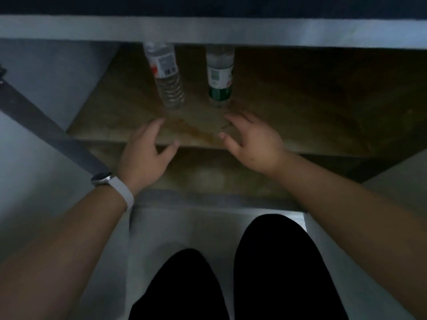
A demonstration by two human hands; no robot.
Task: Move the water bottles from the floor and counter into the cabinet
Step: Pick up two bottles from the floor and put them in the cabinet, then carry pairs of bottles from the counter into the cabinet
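Bottles, 2 of them, stand on the cabinet shelf; I have both hands empty, fingers spread, and see no others left.

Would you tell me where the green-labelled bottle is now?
The green-labelled bottle stands on the cabinet shelf, right of the red-labelled bottle, beyond the right hand.

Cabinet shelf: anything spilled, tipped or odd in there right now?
Both bottles stand upright on the shelf, the red-label bottle left of the green-label bottle, apart. One oddity: a brownish streak marks the wood between the open left hand and right hand. Stain or spill, unclear.
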